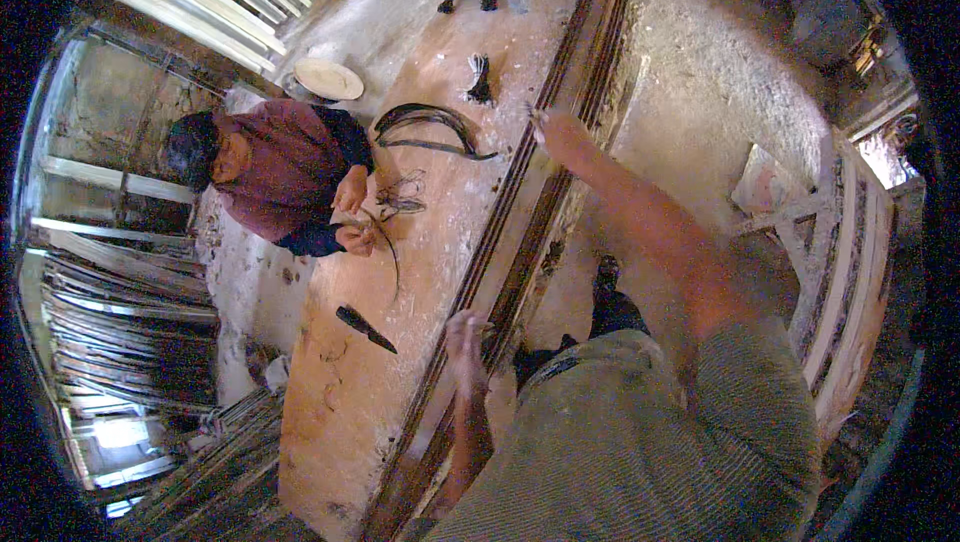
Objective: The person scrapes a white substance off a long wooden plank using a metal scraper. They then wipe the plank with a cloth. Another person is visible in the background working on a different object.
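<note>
A long board with dark brown, grooved mouldings [578,60] along its sides lies lengthwise in front of me, at the near edge of a worn wooden table [330,422]. My left hand [466,350] rests on its nearer stretch, fingers extended and pressed on the wood. Farther along, my right hand [560,138] reaches over the same board, its fingers apart at the far moulding. Fine finger detail is grainy, and I see nothing held in either hand.
Across the table a person [285,167] handles a thin dark strip [392,252]. A black-handled knife [366,329], a coil of dark strips [425,122] and tied dark bundles [480,80] lie on the table. A round pale basket [328,79] sits beyond; wooden slats [830,272] stand right.
</note>
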Demonstrator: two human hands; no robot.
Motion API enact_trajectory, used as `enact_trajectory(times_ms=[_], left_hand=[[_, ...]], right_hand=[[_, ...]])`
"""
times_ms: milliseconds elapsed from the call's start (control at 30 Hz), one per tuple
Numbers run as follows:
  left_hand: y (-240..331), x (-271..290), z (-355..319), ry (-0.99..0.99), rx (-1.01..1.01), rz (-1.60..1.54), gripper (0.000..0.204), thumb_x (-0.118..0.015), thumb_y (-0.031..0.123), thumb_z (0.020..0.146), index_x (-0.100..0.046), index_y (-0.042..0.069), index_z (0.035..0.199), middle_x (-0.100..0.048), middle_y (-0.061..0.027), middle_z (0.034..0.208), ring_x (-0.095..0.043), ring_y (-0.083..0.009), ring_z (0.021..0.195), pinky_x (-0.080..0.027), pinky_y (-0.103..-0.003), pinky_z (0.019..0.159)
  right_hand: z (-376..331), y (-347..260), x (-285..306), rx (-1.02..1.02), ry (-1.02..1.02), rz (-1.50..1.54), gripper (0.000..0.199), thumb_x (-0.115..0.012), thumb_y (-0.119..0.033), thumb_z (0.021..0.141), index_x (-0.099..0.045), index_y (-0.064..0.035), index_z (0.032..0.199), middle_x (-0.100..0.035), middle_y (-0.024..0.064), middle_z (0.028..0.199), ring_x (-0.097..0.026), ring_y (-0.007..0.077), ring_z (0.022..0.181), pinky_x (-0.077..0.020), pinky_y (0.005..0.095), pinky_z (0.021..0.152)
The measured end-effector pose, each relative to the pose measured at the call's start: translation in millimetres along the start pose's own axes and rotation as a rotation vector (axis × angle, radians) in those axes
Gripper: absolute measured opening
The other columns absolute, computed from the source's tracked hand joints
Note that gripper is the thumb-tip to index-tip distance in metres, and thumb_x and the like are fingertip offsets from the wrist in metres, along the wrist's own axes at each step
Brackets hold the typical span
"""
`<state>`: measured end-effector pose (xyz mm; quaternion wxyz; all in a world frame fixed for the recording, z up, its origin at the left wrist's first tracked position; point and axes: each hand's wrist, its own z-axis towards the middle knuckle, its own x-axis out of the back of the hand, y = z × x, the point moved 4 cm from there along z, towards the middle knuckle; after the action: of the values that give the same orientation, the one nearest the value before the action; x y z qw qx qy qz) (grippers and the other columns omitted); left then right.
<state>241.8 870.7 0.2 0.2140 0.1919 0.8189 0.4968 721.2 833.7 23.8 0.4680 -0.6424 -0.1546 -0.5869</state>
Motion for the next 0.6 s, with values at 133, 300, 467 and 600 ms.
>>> enact_trajectory(times_ms=[133,300,467,600], left_hand=[[16.3,-101.9,-28.8,-0.05,-0.131,0.036,0.034,-0.06,0.031,0.104,-0.058,0.008,0.128,-0.066,-0.008,0.119,-0.064,-0.0185,0.101,-0.052,-0.035,0.089],[48.9,-111.4,-16.7,0.545,-0.424,0.157,0.029,-0.054,0.029,0.106,-0.056,0.006,0.123,-0.063,-0.0065,0.102,-0.06,-0.017,0.09,-0.049,-0.035,0.085],[61.0,-114.2,29.2,0.633,-0.394,0.009,0.025,-0.056,0.027,0.105,-0.058,0.005,0.118,-0.06,-0.0051,0.097,-0.056,-0.0164,0.087,-0.048,-0.036,0.083],[55.3,-164.9,67.5,0.369,-0.32,0.117,0.022,-0.059,0.023,0.104,-0.059,0.005,0.116,-0.061,-0.0055,0.097,-0.057,-0.0159,0.088,-0.049,-0.035,0.081]], right_hand=[[-43.3,-26.6,-1.4,0.477,0.183,-0.116,0.032,-0.045,-0.014,0.103,-0.056,-0.0041,0.131,-0.056,0.0203,0.129,-0.05,0.0378,0.127,-0.0366,0.0497,0.113],[-144.5,-150.7,-81.2,0.418,-0.457,0.277,0.027,-0.056,-0.026,0.097,-0.065,-0.0009,0.094,-0.065,0.0231,0.086,-0.064,0.0432,0.088,-0.0478,0.0566,0.086],[-80.5,-40.5,-64.2,-0.216,-0.383,0.708,0.038,-0.058,-0.04,0.095,-0.066,-0.0028,0.1,-0.066,0.0271,0.085,-0.067,0.0455,0.082,-0.0526,0.0556,0.072],[98.9,162.3,7.7,0.053,-0.059,-0.047,0.041,-0.066,-0.043,0.086,-0.072,-0.0025,0.089,-0.068,0.0202,0.079,-0.068,0.0409,0.076,-0.0524,0.0552,0.069]])
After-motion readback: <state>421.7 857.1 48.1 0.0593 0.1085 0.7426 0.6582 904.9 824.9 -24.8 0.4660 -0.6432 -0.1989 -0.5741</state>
